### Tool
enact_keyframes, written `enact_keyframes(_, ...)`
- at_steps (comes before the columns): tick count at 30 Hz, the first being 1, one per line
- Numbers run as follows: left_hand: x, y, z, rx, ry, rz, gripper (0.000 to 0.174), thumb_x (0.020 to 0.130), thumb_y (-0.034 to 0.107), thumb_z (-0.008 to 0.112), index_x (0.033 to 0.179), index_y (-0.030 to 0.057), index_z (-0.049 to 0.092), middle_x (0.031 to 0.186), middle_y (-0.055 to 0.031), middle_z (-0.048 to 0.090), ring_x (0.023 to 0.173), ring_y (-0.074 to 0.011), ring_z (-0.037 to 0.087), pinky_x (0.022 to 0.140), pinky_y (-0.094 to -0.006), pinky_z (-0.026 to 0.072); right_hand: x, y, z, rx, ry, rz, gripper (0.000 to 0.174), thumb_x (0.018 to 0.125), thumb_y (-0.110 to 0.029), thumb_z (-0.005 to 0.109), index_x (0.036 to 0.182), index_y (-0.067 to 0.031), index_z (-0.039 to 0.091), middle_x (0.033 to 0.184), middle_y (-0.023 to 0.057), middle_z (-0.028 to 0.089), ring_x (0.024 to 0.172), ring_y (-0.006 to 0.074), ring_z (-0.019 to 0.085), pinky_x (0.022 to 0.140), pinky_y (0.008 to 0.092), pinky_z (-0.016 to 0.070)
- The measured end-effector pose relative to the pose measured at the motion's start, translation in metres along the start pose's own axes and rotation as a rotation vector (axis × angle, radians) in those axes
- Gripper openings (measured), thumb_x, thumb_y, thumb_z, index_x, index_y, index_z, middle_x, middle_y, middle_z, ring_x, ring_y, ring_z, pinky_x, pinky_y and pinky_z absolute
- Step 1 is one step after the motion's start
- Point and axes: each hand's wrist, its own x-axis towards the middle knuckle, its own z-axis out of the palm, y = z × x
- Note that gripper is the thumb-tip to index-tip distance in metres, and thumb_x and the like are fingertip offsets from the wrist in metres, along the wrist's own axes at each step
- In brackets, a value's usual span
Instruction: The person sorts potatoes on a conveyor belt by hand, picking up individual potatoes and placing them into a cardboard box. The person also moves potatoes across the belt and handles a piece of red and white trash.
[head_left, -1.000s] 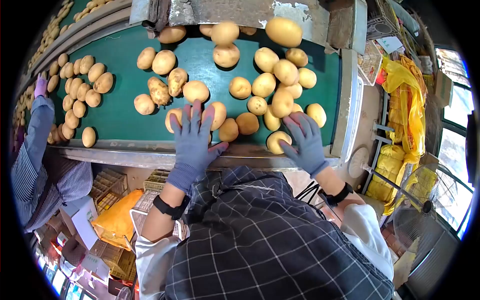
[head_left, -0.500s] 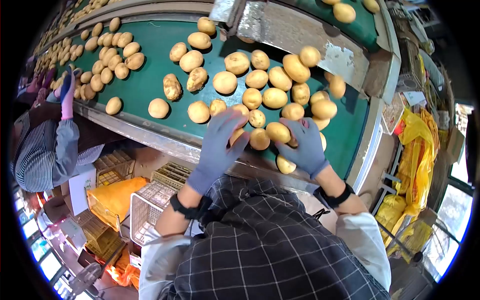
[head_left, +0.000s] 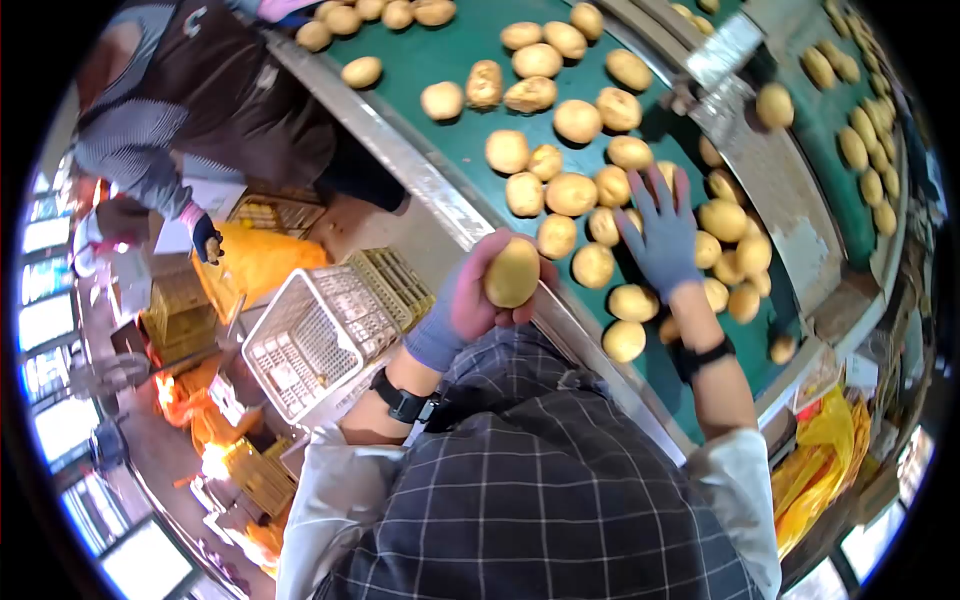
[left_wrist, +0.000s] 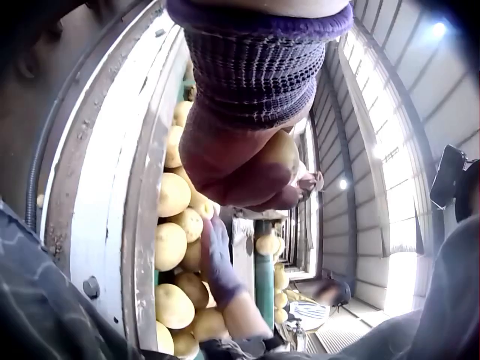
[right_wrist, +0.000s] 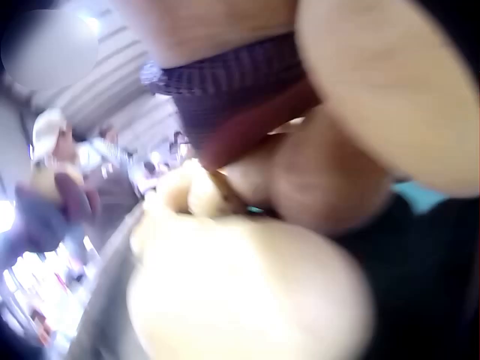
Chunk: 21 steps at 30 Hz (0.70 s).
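In the head view my gloved left hand is raised over the conveyor's metal edge, palm up, fingers curled round a potato. The left wrist view shows that potato partly behind the fingers. My gloved right hand lies with spread fingers among the loose potatoes on the green belt. Close to the right wrist camera, a large blurred potato fills the lower part of its view. Beyond it, the right hand's fingertips are hidden.
A metal rail borders the belt on my side. Below it stand a white plastic crate and a yellowish crate. Another person stands along the line at left. A second belt with potatoes runs at the right.
My left hand has lifted a potato off the belt and swung back over the rail. The right hand has moved from the near edge further onto the belt. The head view has turned left.
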Motion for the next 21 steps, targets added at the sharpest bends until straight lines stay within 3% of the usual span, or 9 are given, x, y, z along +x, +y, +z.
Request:
enact_keyframes(3, -0.023, -0.001, -0.017, -0.081, 0.121, 0.139, 0.061, 0.105, 0.060, 0.038, 0.134, 0.0101, 0.058, 0.109, -0.0162, 0.071, 0.065, -0.0165, 0.063, 0.047, -0.0243, 0.0391, -0.053, -0.029, -0.037, -0.154, -0.084, -0.066, 0.060, 0.095, -0.043, 0.064, 0.151, -0.0248, 0.051, 0.163, 0.0073, 0.037, 0.148, 0.0446, 0.030, 0.119, 0.0629, 0.0205)
enact_keyframes(6, -0.056, 0.001, -0.048, -0.263, 0.239, 0.192, 0.057, 0.103, 0.058, 0.048, 0.138, 0.0131, 0.056, 0.111, -0.0149, 0.071, 0.068, -0.0167, 0.065, 0.051, -0.0235, 0.0424, -0.105, -0.014, -0.060, -0.018, -0.180, 0.136, 0.052, 0.101, -0.029, 0.056, 0.152, -0.0149, 0.050, 0.158, 0.0156, 0.043, 0.150, 0.0383, 0.031, 0.124, 0.0569, 0.0133)
enact_keyframes(9, -0.097, -0.010, -0.067, -0.426, 0.518, 0.420, 0.050, 0.102, 0.048, 0.056, 0.138, 0.0125, 0.055, 0.112, -0.0156, 0.071, 0.072, -0.0197, 0.068, 0.055, -0.0261, 0.0508, -0.161, 0.032, -0.078, -0.183, -0.259, 0.072, 0.058, 0.109, -0.040, 0.034, 0.160, -0.0125, 0.037, 0.164, 0.0175, 0.034, 0.153, 0.0350, 0.029, 0.124, 0.0539, 0.0161)
enact_keyframes(11, -0.128, -0.016, -0.078, -0.515, 0.773, 0.644, 0.049, 0.102, 0.046, 0.056, 0.137, 0.0121, 0.055, 0.112, -0.0159, 0.071, 0.073, -0.0208, 0.069, 0.058, -0.0267, 0.0534, -0.192, 0.037, -0.095, -0.189, -0.246, 0.209, 0.060, 0.107, -0.040, 0.047, 0.160, -0.0123, 0.037, 0.163, 0.0222, 0.033, 0.150, 0.0402, 0.032, 0.119, 0.0535, 0.0255)
enact_keyframes(13, -0.162, -0.018, -0.090, -0.302, 1.114, 0.972, 0.050, 0.102, 0.043, 0.057, 0.140, 0.0114, 0.052, 0.114, -0.0165, 0.070, 0.075, -0.0214, 0.070, 0.062, -0.0277, 0.0551, -0.206, 0.058, -0.108, -0.161, -0.193, 0.276, 0.049, 0.104, -0.034, 0.057, 0.147, -0.0107, 0.055, 0.161, 0.0234, 0.034, 0.146, 0.0415, 0.037, 0.114, 0.0509, 0.0358)
enact_keyframes(17, -0.242, 0.035, -0.115, 0.582, 1.763, 1.466, 0.054, 0.108, 0.039, 0.048, 0.151, 0.0077, 0.037, 0.137, -0.0192, 0.053, 0.100, -0.0234, 0.064, 0.070, -0.0309, 0.0560, -0.163, 0.046, -0.116, 0.017, 0.050, 0.294, 0.048, 0.105, -0.032, 0.055, 0.145, -0.0065, 0.055, 0.159, 0.0217, 0.036, 0.144, 0.0396, 0.040, 0.113, 0.0499, 0.0385)
enact_keyframes(19, -0.286, 0.074, -0.168, 0.669, 1.890, 1.317, 0.064, 0.104, 0.036, 0.054, 0.155, 0.0021, 0.035, 0.144, -0.0174, 0.049, 0.121, -0.0289, 0.055, 0.098, -0.0364, 0.0504, -0.134, 0.027, -0.118, 0.021, 0.097, 0.150, 0.048, 0.105, -0.032, 0.054, 0.145, -0.0058, 0.054, 0.159, 0.0216, 0.037, 0.143, 0.0395, 0.041, 0.113, 0.0492, 0.0392)
enact_keyframes(20, -0.317, 0.091, -0.218, 1.100, 1.974, 1.030, 0.068, 0.102, 0.037, 0.058, 0.154, -0.0014, 0.036, 0.148, -0.0241, 0.046, 0.127, -0.0339, 0.053, 0.107, -0.0380, 0.0445, -0.118, 0.006, -0.124, 0.060, 0.044, 0.192, 0.048, 0.105, -0.031, 0.054, 0.145, -0.0046, 0.054, 0.160, 0.0216, 0.036, 0.144, 0.0390, 0.041, 0.113, 0.0493, 0.0390)
enact_keyframes(21, -0.355, 0.092, -0.315, 1.180, 2.080, 0.516, 0.065, 0.099, 0.037, 0.061, 0.148, -0.0027, 0.045, 0.136, -0.0283, 0.058, 0.121, -0.0376, 0.059, 0.106, -0.0421, 0.0461, -0.111, 0.001, -0.124, 0.137, 0.043, 0.156, 0.048, 0.104, -0.028, 0.056, 0.145, -0.0032, 0.053, 0.160, 0.0216, 0.036, 0.144, 0.0390, 0.040, 0.113, 0.0500, 0.0386)
